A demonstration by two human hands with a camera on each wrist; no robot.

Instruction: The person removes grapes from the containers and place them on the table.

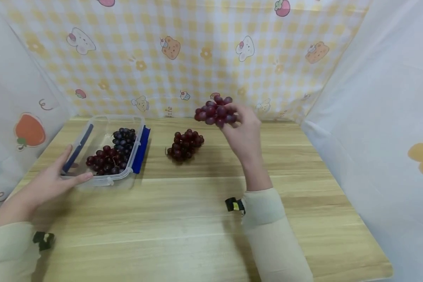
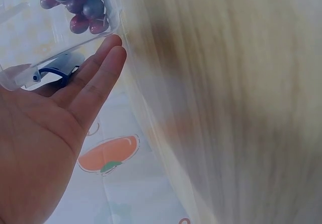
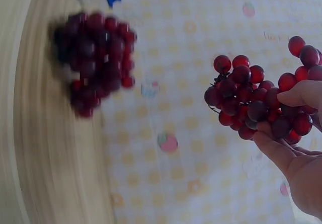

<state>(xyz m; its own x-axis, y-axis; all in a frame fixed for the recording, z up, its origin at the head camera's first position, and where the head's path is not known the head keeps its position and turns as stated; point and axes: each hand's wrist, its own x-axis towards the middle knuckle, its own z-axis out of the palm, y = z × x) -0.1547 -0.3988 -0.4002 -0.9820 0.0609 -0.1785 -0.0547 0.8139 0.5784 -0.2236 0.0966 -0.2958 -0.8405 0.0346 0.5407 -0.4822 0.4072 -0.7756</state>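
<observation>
Above the bench, right hand has its fingers pinching a red grape bunch. Left hand at clear container, near-left corner, fingers extended, relaxed. Container holds dark bunch and reddish bunch. Third red bunch on bench, right of container.

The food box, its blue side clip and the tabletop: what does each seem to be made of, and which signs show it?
Food box: probably clear, glossy plastic; grapes show through it in the left wrist view. Blue side clip: likely plastic, opaque and evenly coloured. Tabletop: wood or wood-look laminate, smooth with streaked grain; the look leaves that open.
</observation>
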